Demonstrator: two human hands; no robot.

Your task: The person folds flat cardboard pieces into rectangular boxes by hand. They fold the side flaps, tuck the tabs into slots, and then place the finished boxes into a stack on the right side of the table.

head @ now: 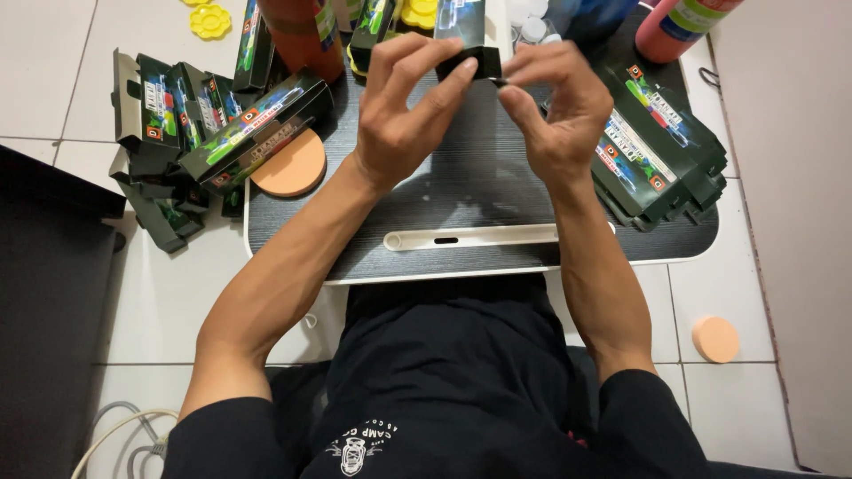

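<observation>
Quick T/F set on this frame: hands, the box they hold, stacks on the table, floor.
1. Both hands grip one small dark box. True: left hand, right hand.
2. Folded boxes are stacked only on the left. False: stacks lie on the left and right.
3. An orange disc lies on the floor. True.
4. The table is white-topped. False: dark top, light rim.

Both bare forearms reach forward and angle inward, so the hands meet close together. The left hand [404, 106] is raised with fingers curled and thumb pressed forward in a pinching grip. The right hand [559, 111] mirrors it, fingertips bent toward the left.
</observation>
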